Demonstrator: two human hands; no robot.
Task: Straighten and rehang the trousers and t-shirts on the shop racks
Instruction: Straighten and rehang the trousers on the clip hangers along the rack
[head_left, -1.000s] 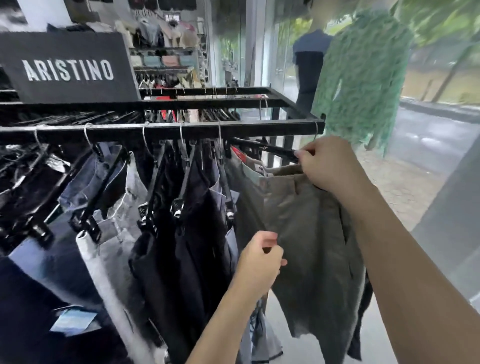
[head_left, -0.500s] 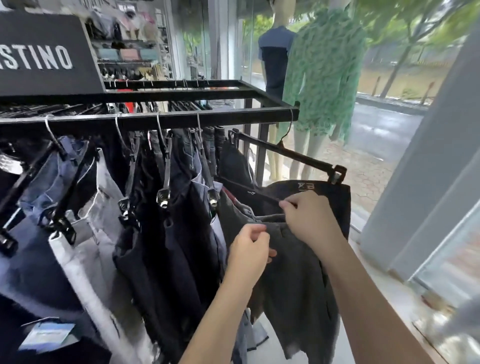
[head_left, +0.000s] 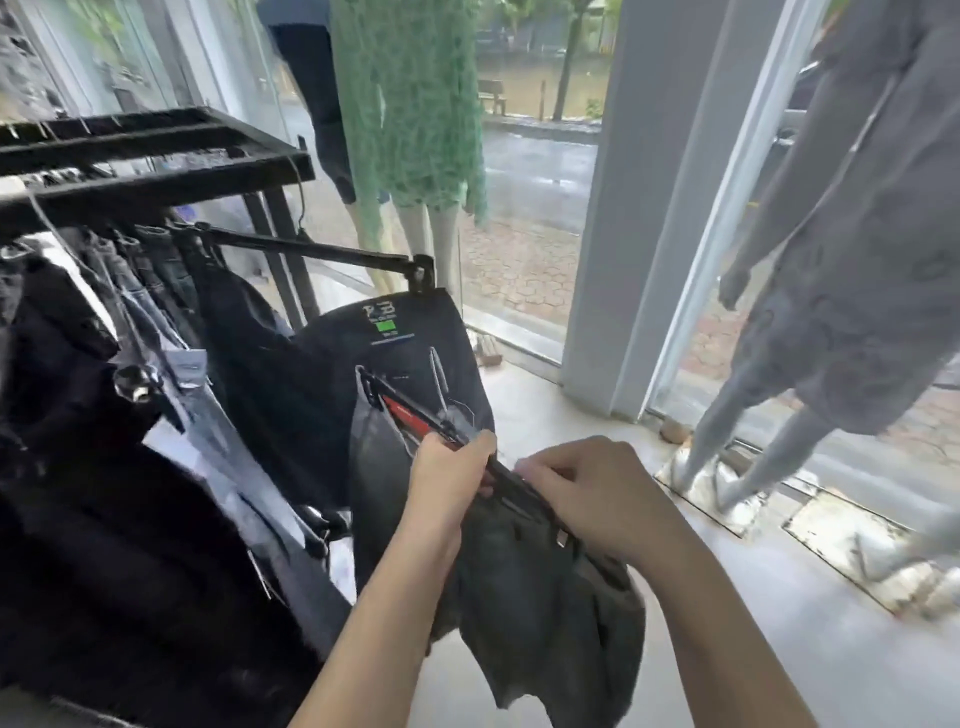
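Observation:
A pair of grey-olive shorts (head_left: 540, 613) hangs from a black clip hanger (head_left: 415, 410) that I hold low in front of me, away from the rack. My left hand (head_left: 449, 467) grips the hanger bar near its middle. My right hand (head_left: 582, 488) pinches the hanger's right end together with the shorts' waistband. The black rack (head_left: 156, 182) stands at the upper left. Dark trousers (head_left: 260, 364) and jeans hang from it on clip hangers, and another black hanger (head_left: 311, 252) sticks out from it with a dark garment (head_left: 395, 332) clipped on.
A glass shop window runs behind the rack, with mannequins in a green top (head_left: 410, 104) and a dark shirt (head_left: 311, 78). A grey-clad mannequin (head_left: 841, 260) stands at the right beside a grey pillar (head_left: 639, 208). The pale floor (head_left: 727, 597) stretches right of my arms.
My view has swung right and down. Both hands have lowered the hanger with the shorts off the rack, and my left hand has shifted from the fabric to the hanger bar.

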